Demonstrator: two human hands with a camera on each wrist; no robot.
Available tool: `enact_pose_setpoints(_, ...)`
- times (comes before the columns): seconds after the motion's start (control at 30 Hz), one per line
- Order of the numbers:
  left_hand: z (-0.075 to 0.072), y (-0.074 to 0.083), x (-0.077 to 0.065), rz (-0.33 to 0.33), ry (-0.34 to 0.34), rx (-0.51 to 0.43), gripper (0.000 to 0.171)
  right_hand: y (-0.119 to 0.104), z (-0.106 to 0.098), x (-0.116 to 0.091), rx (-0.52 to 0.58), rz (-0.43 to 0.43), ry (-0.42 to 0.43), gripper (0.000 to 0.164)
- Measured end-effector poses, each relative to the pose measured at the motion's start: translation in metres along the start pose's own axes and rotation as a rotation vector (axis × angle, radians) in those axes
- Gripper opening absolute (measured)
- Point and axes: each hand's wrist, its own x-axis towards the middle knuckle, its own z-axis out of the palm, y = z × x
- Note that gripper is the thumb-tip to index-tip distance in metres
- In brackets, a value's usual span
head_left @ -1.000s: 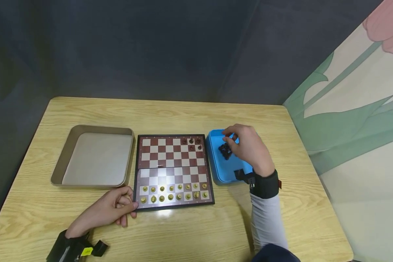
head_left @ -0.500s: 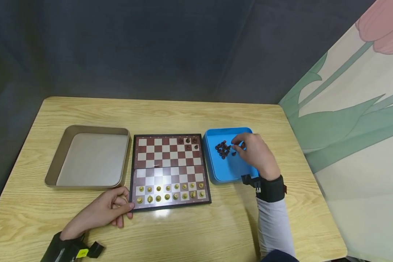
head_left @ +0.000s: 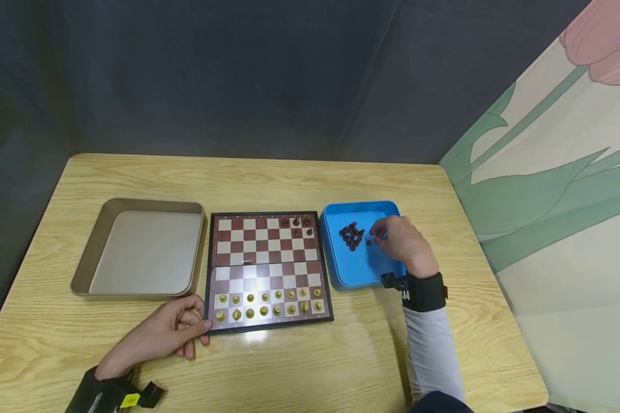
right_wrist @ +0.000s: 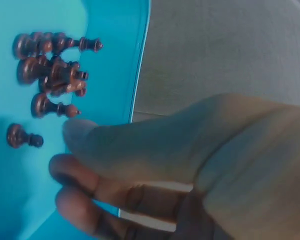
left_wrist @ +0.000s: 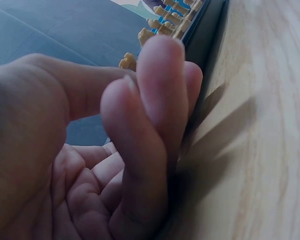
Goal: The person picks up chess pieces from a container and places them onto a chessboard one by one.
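A magnetic chessboard (head_left: 266, 258) lies on the table, with two rows of gold chess pieces (head_left: 264, 310) along its near side and several dark red pieces (head_left: 297, 233) at its far right corner. My left hand (head_left: 173, 327) grips the board's near left corner, thumb against the edge and fingers bent beside it. Over the right part of a blue tray (head_left: 359, 275) hovers my right hand (head_left: 400, 241), fingers loosely bent, with a gap between thumb and fingertips and no piece showing there. A cluster of dark chess pieces (right_wrist: 52, 67) lies in the tray, and one small pawn (right_wrist: 24, 136) sits apart near my fingertips.
To the left of the board stands a shallow beige tin tray (head_left: 144, 252) with nothing in it. A dark curtain (head_left: 258, 80) hangs behind the wooden table (head_left: 268, 183), and a flower-printed wall (head_left: 563, 195) stands at the right.
My right hand has drawn rightward, away from the dark cluster, exposing more of it. My left hand stays at the board's corner. The head view has shifted slightly.
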Motion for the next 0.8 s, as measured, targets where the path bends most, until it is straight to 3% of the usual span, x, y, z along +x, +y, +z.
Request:
enact_pose_setpoints(0.43,-0.001,-0.0031,0.0,-0.003,0.004,-0.004,0.029,0.0016,0.0027,0.0027,0.025,0.057,-0.149,0.032)
enact_pose_setpoints(0.63,-0.0004,-0.0018,-0.0002,-0.007,-0.002,-0.014,0.03,0.0015,0.004,0.0028,0.048,0.044,-0.17,0.03)
enact_pose_setpoints(0.8,0.0,0.0002,-0.0006,-0.002,-0.001,-0.009,0.03,0.0019,0.0045,0.0024,0.035,0.03,-0.123,0.028)
